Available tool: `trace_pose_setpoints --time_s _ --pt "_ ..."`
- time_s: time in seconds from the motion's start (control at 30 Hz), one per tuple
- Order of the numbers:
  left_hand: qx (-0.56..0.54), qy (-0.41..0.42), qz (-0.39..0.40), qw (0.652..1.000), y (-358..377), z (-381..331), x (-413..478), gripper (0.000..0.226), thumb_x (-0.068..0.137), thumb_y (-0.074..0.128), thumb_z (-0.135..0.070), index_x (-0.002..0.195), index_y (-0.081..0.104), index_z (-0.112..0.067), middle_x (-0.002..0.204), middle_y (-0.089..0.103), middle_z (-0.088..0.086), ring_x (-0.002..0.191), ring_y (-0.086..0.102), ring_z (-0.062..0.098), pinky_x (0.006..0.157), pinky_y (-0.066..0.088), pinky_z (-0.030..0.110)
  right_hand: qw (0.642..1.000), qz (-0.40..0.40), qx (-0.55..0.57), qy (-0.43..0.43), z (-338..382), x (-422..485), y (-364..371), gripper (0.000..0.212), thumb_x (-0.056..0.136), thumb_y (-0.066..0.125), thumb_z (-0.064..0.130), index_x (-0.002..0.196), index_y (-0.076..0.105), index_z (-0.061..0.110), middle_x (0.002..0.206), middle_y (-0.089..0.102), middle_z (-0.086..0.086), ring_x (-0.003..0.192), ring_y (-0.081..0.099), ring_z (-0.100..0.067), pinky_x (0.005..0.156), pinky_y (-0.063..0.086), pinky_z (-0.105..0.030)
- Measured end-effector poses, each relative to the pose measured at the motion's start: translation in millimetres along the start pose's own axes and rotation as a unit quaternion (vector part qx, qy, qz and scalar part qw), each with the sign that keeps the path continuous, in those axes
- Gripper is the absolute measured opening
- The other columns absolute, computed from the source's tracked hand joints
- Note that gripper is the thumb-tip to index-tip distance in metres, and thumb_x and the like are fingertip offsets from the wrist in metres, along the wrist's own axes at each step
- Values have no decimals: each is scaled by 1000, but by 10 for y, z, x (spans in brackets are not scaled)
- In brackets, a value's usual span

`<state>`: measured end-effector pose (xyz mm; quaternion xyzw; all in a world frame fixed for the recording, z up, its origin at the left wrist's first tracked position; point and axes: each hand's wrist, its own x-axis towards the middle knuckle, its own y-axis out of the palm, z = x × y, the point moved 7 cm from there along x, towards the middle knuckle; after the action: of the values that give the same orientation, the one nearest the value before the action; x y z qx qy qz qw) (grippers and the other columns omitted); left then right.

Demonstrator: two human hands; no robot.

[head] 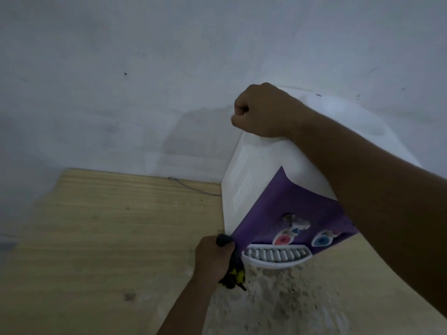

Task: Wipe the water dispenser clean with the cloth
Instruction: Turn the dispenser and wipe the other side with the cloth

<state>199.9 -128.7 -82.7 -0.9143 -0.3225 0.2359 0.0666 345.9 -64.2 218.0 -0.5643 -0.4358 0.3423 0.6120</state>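
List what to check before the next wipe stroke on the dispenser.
1. Cloth held: ok. The left hand grips the dark cloth.
2. Cloth on target: ok. Its top sits at the lower left edge of the water dispenser, beside the purple front panel.
3. Dispenser steadied: cannot tell. The right hand rests as a fist on the top rear corner, but its grip is unclear.
4. Taps clear: ok. The red tap and blue tap are apart from the cloth.
5. Drip tray in place: ok.
6. Speckled surface in front clean: not ok.
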Motion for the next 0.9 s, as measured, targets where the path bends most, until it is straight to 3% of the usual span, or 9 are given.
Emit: trace_pose_setpoints --time_s 0.1,0.23,0.4,0.47,0.53,0.63,0.73,0.83,0.9 --pt "-47 42 -68 996 -57 -157 -136 22 92 61 -19 80 72 -4 71 67 7 59 57 11 45 36 11 1000 -19 4 -17 46 -21 -41 21 81 54 32 69 61 15 72 58 4 71 55 -16 65 47 -30" --pt "-25 -2 -129 991 -41 -100 -177 32 96 57 -22 68 60 -9 62 56 1 54 49 10 43 29 17 995 -76 4 -70 198 -123 -179 23 85 53 32 78 63 12 74 56 6 70 54 -18 67 47 -31" --pt "34 -71 -143 987 139 129 -248 27 99 53 -22 93 70 -1 75 57 4 66 51 18 50 31 24 982 -127 40 -136 336 -472 -377 22 89 54 31 74 62 16 61 47 13 57 45 -10 62 39 -22" --pt "-24 -113 -144 983 201 182 -283 31 98 54 -21 93 69 6 69 54 5 65 50 20 52 33 28 977 -139 61 -148 320 -712 -481 23 90 54 32 72 60 19 56 46 14 52 45 -7 61 34 -15" --pt "-99 -179 -135 969 261 250 -334 33 97 57 -23 85 66 6 65 50 6 66 51 22 57 40 30 976 -150 54 -146 268 -964 -565 23 91 52 34 71 55 24 54 45 14 51 45 -5 70 37 -19" --pt "-265 -243 -120 925 410 383 -353 27 94 59 -20 95 67 6 86 62 13 84 61 30 76 54 39 975 -186 59 -106 50 -1242 -620 24 91 53 31 69 53 23 55 49 9 54 42 -10 78 32 -24" --pt "-389 -266 -120 874 577 346 -412 22 92 61 -12 103 68 6 99 67 19 89 66 36 78 57 43 966 -214 136 -47 -207 -1418 -631 24 90 57 27 70 61 15 57 56 4 58 48 -14 73 38 -23" --pt "-447 -242 -104 855 622 63 -556 19 94 56 -7 101 67 6 99 68 20 90 66 36 71 55 41 942 -248 223 -14 -315 -1445 -672 24 89 59 24 71 63 10 59 59 0 59 52 -16 61 40 -21" --pt "-466 -224 -104 850 637 -93 -630 15 95 54 -5 99 66 2 96 68 18 87 66 34 68 55 37 947 -238 217 -12 -301 -1421 -653 24 89 59 25 69 63 11 57 56 4 57 51 -14 61 41 -24"
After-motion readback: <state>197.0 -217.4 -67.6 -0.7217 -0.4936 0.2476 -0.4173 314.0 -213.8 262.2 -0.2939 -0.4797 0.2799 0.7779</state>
